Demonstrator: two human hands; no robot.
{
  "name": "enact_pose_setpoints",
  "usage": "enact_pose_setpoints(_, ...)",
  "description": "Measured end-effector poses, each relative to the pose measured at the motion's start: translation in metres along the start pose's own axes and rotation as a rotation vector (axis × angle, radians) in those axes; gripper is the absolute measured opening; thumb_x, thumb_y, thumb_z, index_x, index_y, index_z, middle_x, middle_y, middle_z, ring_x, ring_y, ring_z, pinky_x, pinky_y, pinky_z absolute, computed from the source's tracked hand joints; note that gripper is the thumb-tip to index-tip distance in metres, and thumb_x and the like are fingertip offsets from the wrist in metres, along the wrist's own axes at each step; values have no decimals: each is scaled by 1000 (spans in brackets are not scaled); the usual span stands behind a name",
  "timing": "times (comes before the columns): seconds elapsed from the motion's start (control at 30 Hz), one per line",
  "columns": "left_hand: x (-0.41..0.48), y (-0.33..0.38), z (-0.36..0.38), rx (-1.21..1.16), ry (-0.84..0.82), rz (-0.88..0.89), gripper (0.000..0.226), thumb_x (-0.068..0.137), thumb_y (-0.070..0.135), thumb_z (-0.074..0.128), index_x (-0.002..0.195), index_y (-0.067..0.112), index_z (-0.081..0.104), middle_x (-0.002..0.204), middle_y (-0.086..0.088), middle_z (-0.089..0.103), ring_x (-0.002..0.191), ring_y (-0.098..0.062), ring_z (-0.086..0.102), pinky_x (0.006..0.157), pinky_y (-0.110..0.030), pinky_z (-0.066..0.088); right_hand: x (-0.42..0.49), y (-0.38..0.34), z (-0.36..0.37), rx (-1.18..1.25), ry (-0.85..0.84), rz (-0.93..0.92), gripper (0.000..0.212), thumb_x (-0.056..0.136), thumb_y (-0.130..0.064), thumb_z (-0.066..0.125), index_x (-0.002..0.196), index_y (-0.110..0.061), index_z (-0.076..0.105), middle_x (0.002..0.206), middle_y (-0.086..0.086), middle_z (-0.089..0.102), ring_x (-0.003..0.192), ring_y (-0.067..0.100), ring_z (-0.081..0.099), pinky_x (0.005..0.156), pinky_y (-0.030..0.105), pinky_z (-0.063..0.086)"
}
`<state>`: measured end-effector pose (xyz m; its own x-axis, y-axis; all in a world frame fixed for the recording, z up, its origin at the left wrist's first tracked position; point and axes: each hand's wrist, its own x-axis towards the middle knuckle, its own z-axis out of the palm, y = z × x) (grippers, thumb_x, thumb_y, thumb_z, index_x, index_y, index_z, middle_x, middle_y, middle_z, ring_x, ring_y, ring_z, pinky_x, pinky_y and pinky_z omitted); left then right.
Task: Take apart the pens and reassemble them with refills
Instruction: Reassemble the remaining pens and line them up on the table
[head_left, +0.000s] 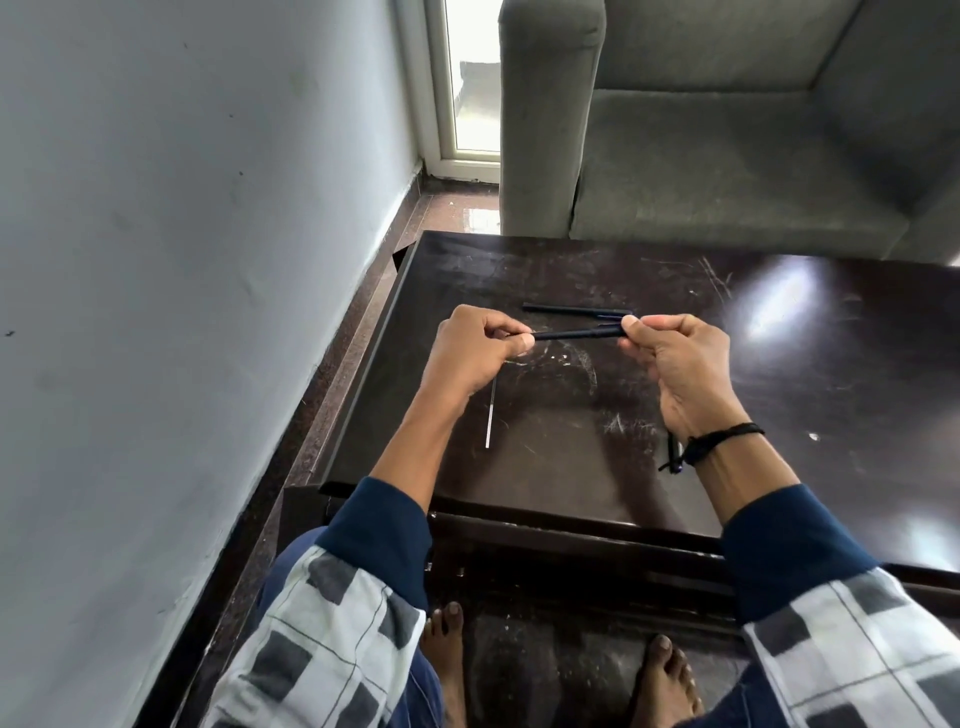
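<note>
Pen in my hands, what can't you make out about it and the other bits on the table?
Head view:
1. The pen: both ends are hidden in the left hand and right hand; its inside cannot be seen.
2. The thin refill: upper end behind the left hand.
3. The dark piece by the right wrist: partly covered, too small to identify.
</note>
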<state>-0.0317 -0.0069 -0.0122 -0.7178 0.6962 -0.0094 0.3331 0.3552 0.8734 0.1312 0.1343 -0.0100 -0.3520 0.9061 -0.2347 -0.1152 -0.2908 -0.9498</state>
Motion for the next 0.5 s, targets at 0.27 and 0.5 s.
enact_pose_setpoints(0.27, 10, -3, 30, 201, 219, 73, 27, 94, 15, 69, 121, 15, 74, 113, -2, 68, 97, -13, 65, 92, -21, 48, 20, 14, 2, -216, 151, -53, 12, 77, -6, 82, 82, -14, 76, 88, 8, 77, 88, 21, 75, 88, 34, 59)
enact_pose_setpoints(0.5, 36, -3, 46, 240, 256, 23, 24, 97, 11, 61, 115, 12, 77, 116, -7, 74, 107, -23, 69, 96, -28, 49, 40, 21, 3, -349, 159, -12, 13, 73, -18, 82, 85, -18, 77, 90, 3, 76, 95, 19, 73, 93, 37, 58)
